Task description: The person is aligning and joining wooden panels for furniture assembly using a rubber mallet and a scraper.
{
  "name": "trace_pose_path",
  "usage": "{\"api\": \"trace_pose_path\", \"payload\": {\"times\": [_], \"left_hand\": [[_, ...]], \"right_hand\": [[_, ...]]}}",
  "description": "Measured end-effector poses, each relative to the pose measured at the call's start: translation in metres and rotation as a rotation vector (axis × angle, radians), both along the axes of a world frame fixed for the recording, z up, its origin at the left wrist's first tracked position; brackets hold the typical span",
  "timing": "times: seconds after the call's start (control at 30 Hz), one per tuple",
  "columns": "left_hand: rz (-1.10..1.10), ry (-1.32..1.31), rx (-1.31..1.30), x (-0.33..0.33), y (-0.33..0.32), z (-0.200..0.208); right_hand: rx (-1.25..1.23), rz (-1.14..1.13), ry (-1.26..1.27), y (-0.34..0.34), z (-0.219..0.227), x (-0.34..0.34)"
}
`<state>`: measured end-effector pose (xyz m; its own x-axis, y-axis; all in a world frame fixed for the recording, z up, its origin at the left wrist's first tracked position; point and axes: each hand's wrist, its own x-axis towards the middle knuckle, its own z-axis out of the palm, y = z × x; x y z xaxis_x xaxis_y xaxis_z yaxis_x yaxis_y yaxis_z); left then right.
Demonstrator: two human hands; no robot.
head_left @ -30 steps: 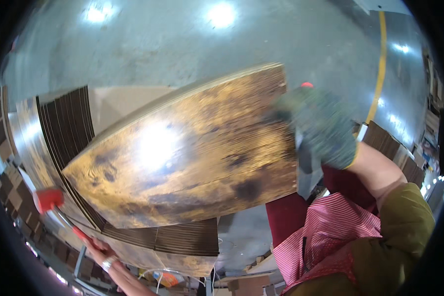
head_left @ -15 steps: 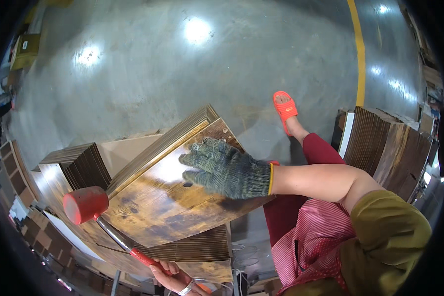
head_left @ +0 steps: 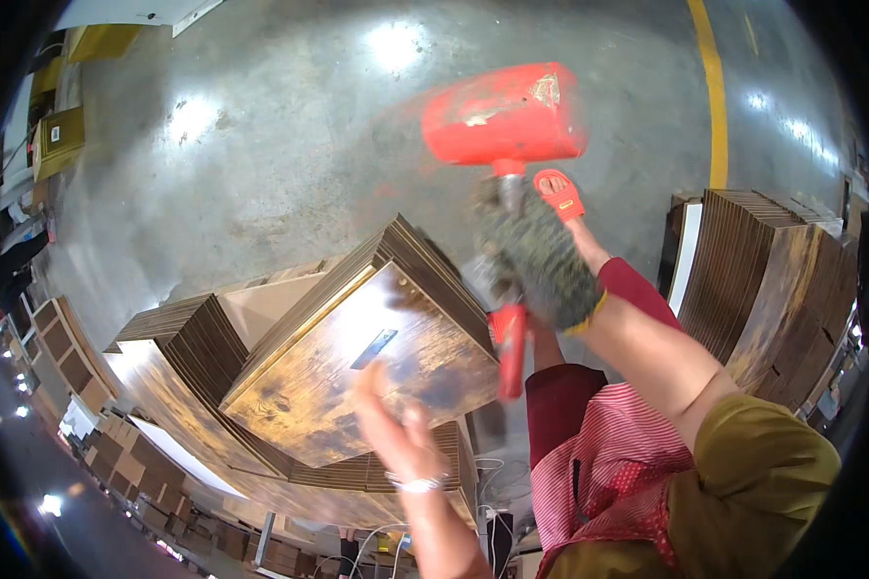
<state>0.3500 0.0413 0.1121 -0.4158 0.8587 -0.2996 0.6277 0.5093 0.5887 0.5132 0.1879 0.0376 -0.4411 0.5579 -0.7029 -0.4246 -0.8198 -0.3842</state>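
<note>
My right hand (head_left: pixel 541 256), in a dark grey-green knitted glove, grips a mallet (head_left: pixel 502 114) by the metal shaft just below its big red head. The head is raised above the floor, smeared by motion, and the red handle end hangs below the glove. My left hand (head_left: pixel 396 425) is bare, with a bracelet at the wrist. It is blurred over the near edge of a wood-patterned panel (head_left: pixel 299 405), its fingers stretched out with nothing in them. This panel tops a tilted stack of boards and bears a small dark rectangular mark (head_left: pixel 375 349).
More stacked boards (head_left: pixel 203 338) lie beneath and left of the tilted stack. At the right stands another tall stack (head_left: pixel 734 270). My foot in a red slipper (head_left: pixel 560 196) is on the concrete floor, near a yellow line (head_left: pixel 714 96). White cables (head_left: pixel 488 473) hang at the near side.
The mallet has passed from my left hand to my gloved right hand, which lifted off the panel. My left hand moved up over the panel. The panel's stack appears turned.
</note>
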Motion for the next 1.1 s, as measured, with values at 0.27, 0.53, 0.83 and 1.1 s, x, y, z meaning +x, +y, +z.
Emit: {"api": "trace_pose_path", "payload": {"times": [0.27,0.53,0.83,1.1], "left_hand": [[-0.344,0.656,-0.229,0.006,0.109,-0.089],[-0.291,0.416,-0.213,-0.014,0.097,-0.104],[-0.258,0.363,-0.201,-0.015,0.095,-0.104],[-0.294,0.369,-0.157,-0.017,0.097,-0.109]], "right_hand": [[1.205,0.181,-0.599,-0.057,-0.176,0.036],[0.098,0.661,-0.648,-0.068,-0.198,-0.005],[0.171,0.747,-0.598,-0.055,-0.218,-0.005],[0.587,0.598,-0.601,-0.077,-0.238,-0.007]]}}
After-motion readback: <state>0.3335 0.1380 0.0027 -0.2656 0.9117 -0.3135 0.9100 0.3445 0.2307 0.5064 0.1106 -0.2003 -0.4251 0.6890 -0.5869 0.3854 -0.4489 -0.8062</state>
